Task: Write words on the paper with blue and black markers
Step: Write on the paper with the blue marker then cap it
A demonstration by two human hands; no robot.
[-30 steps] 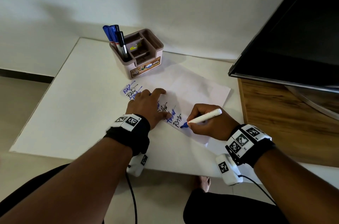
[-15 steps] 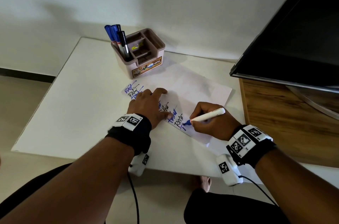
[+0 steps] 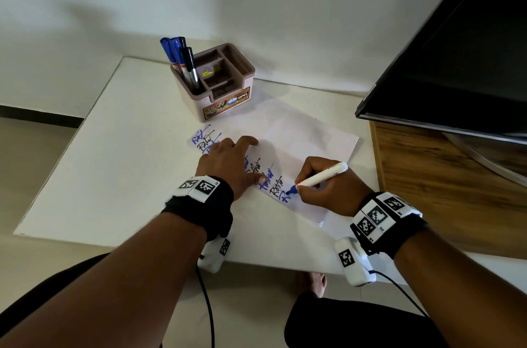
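Note:
A white sheet of paper (image 3: 302, 131) lies slanted on the white table (image 3: 122, 165), with several blue and black words down its left side. My left hand (image 3: 231, 162) presses flat on the paper, fingers spread, covering some of the writing. My right hand (image 3: 328, 188) grips a white-barrelled blue marker (image 3: 319, 178); its blue tip touches the paper just below the black word, where a fresh blue letter shows. Both wrists wear black bands with square printed tags.
A beige and brown desk organiser (image 3: 219, 82) stands behind the paper, holding blue markers (image 3: 171, 48) and a black marker (image 3: 189, 65). A dark screen (image 3: 456, 62) on a wooden cabinet (image 3: 445, 193) stands to the right. The wall is close behind.
The marker tip has moved a little right and up along the paper's lower line, leaving new blue strokes. My left hand has stayed pressed on the sheet.

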